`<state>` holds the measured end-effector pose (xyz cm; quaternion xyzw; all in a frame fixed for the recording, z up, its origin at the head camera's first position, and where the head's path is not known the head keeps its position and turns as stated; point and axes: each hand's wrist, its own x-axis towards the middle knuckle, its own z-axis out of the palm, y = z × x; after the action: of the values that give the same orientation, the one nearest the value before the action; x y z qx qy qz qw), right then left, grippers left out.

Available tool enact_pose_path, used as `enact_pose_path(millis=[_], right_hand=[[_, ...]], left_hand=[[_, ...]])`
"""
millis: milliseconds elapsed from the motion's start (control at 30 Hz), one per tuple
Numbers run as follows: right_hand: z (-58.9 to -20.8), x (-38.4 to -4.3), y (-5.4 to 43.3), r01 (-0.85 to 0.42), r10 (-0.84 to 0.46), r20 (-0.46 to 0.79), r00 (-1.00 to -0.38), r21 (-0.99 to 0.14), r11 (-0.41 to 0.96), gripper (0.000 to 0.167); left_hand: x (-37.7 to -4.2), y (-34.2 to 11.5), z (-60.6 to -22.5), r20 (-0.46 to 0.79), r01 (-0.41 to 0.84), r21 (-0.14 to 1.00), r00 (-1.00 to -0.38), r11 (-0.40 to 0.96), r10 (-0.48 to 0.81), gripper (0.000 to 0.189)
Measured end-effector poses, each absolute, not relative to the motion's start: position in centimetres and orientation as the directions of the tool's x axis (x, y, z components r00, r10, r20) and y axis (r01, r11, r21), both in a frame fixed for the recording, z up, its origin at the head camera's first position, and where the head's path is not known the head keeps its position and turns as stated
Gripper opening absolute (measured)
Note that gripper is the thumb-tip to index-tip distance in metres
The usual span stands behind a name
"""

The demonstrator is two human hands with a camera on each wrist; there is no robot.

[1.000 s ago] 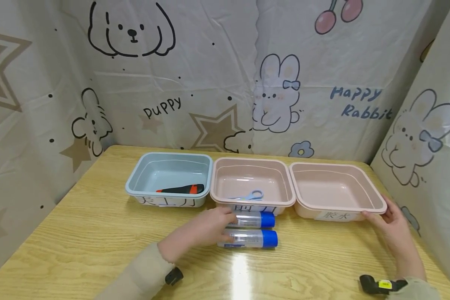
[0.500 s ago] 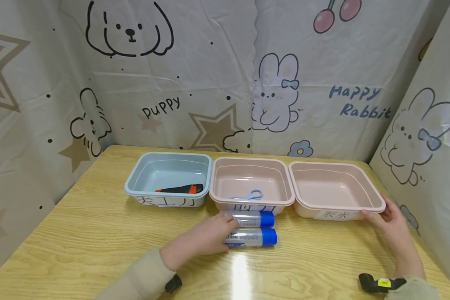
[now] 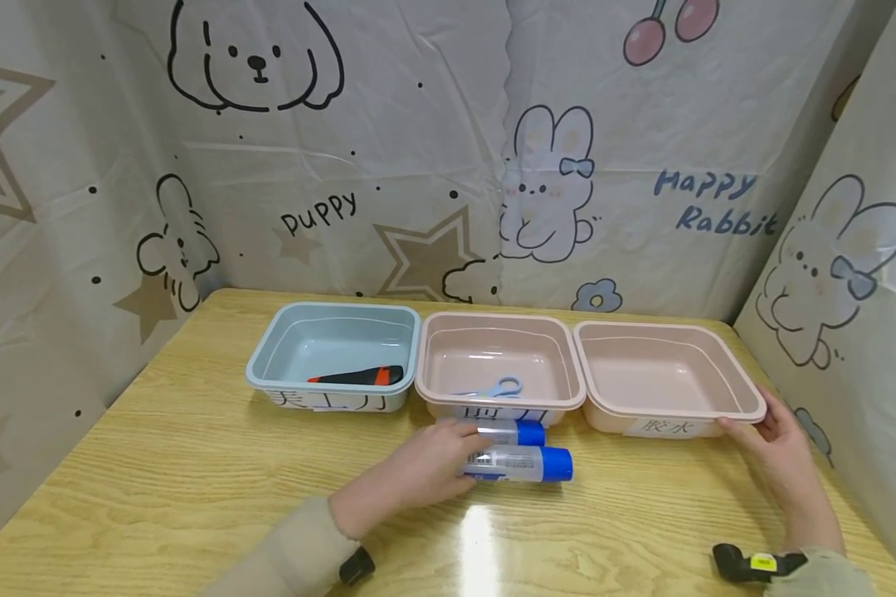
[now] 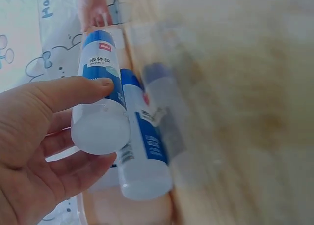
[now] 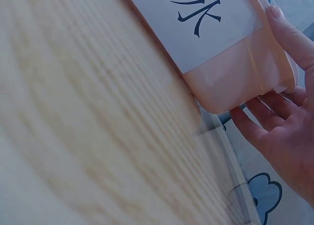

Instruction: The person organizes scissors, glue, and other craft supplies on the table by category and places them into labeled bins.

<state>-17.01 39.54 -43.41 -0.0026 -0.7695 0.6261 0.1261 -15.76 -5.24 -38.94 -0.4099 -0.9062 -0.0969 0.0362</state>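
Note:
My left hand (image 3: 421, 466) grips a clear bottle of liquid glue (image 3: 518, 463) with a blue cap. In the left wrist view the thumb lies over the label of the held glue bottle (image 4: 100, 55) and fingers curl beneath. A second glue bottle (image 4: 147, 149) lies just beyond it on the table, partly hidden in the head view. On the right, my right hand (image 3: 784, 464) holds the front right corner of a pink bin (image 3: 653, 412), thumb on the rim, fingers around the side (image 5: 240, 77). No objects show inside that bin.
Left of it stands another pink bin (image 3: 508, 404) with light blue scissors (image 3: 504, 387) inside. A light blue bin (image 3: 328, 387) at the left holds a black and orange utility knife (image 3: 358, 377). All stand in a row on the wooden table (image 3: 194, 497), before a printed cloth.
My left hand has closed around the nearer glue bottle and moved it to the right and slightly away. The other bottle and my right hand have stayed put.

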Motion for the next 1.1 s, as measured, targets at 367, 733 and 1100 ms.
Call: enact_pose_path(millis=[367, 733, 1100], right_hand=[[-43.2, -16.9, 39.5, -0.103, 0.177, 0.165, -0.97, -0.944, 0.314, 0.076], [-43.5, -16.7, 39.6, -0.155, 0.162, 0.193, -0.968, -0.964, 0.217, 0.075], [-43.1, -16.8, 39.3, -0.09, 0.172, 0.143, -0.975, -0.954, 0.286, 0.076]], left_hand=[[-16.4, -2.9, -36.9, 0.266, 0.776, 0.16, -0.629, 0.61, 0.73, 0.045], [-17.4, -0.4, -35.6, 0.29, 0.768, 0.224, -0.641, 0.601, 0.711, 0.047], [-18.9, 2.4, -35.0, 0.372, 0.757, 0.213, -0.648, 0.618, 0.665, 0.046]])
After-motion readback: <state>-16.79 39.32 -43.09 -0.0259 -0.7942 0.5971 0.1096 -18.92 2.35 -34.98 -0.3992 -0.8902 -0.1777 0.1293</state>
